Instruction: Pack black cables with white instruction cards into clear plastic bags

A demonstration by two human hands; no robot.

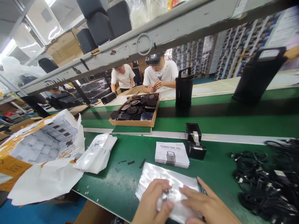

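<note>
A stack of clear plastic bags (pixel 149 175) lies on the green work surface at the near edge. My left hand (pixel 151 202) is curled at its left side, thumb and fingers closing on a crinkled, shiny part of the plastic. On the right side of the stack rests my right hand (pixel 207 202), its fingers spread over the plastic. Beside its index finger shows a dark edge that I cannot make out. Just beyond the bags lie a pile of printed "Thunder Trail Pro" leaflets (pixel 171 154) and a black tape dispenser (pixel 195 143).
Black cables (pixel 259 177) are heaped at right. At left are more plastic bags (pixel 97 154) and an opened carton (pixel 42 146). A cardboard tray (pixel 130 123) of black parts and black speakers (pixel 184 88) stand on the green belt. Two people work across; an arm touches the right speaker.
</note>
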